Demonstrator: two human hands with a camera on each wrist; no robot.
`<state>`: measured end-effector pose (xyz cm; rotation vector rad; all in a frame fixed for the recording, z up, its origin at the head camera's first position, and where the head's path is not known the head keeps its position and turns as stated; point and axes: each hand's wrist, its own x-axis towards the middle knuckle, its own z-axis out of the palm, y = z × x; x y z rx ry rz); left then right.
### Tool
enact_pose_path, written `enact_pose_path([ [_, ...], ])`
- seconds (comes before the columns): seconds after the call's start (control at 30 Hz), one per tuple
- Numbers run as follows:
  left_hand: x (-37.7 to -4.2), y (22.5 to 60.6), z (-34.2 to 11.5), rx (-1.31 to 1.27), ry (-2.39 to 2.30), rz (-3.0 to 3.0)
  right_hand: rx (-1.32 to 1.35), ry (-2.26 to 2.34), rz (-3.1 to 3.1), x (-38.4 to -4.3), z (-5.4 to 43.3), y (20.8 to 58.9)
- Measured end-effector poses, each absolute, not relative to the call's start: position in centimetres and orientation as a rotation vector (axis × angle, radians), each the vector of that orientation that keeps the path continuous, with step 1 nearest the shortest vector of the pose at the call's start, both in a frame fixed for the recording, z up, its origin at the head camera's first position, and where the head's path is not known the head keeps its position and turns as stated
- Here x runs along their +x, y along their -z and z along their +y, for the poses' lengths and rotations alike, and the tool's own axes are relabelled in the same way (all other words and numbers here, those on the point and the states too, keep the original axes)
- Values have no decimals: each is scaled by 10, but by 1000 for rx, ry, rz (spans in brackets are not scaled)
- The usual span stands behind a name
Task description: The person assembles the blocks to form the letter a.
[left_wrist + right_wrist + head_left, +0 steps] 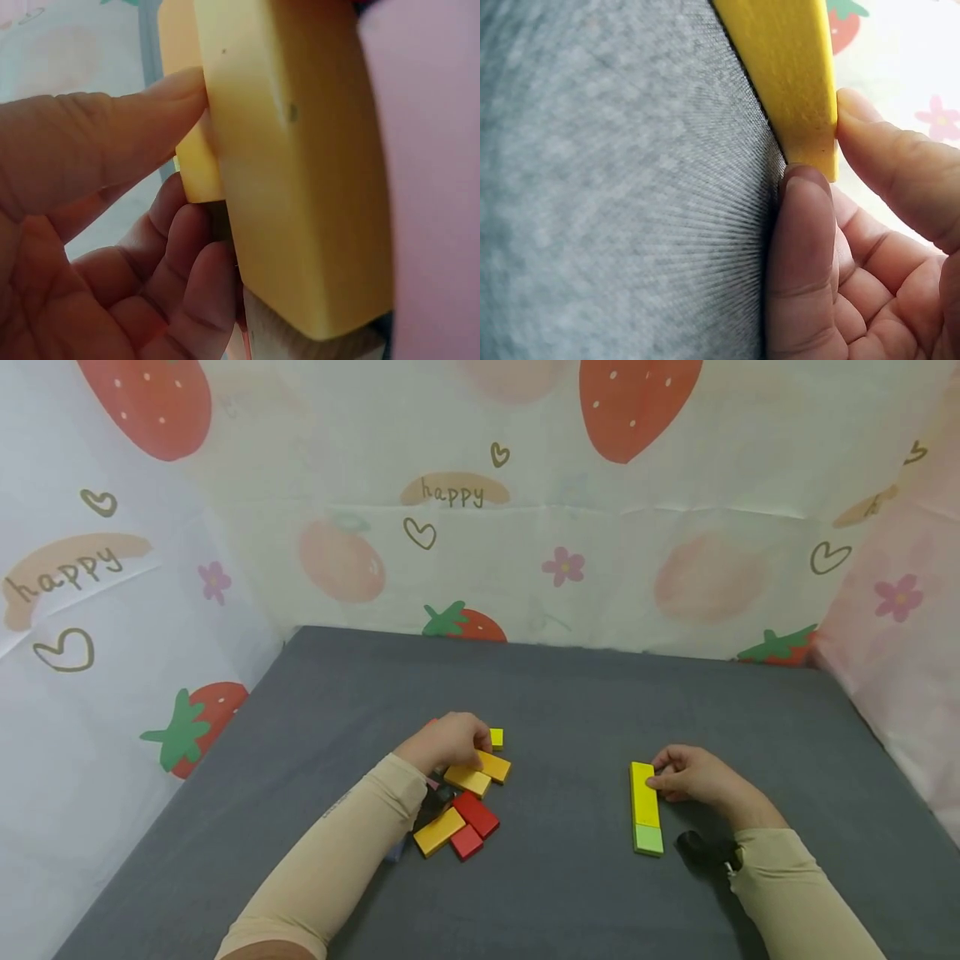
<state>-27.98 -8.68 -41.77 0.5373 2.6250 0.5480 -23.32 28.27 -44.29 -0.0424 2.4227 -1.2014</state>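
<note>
On the grey cloth [555,877], my right hand [699,779] pinches the yellow block [642,797], probably light and stiff, best held by its edges; whether my left hand [448,742] grips the orange block [497,767], I can't tell.

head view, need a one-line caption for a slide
Left hand at a jumble of coloured blocks; right hand touching a yellow block set end to end with a green one on grey cloth.

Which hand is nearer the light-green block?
Right: right hand holds the yellow block adjoining the light-green block; left hand is farther left, at the block cluster.
</note>
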Motion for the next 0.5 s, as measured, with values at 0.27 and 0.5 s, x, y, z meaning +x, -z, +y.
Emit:
enact_pose_path([
  [0.27, -278, 417, -88, 599, -548, 2613, -63, 1199, 2427, -233, 282, 441],
  [0.5, -272, 411, -84, 605, -489, 2643, -71, 1197, 2426, -232, 282, 441],
])
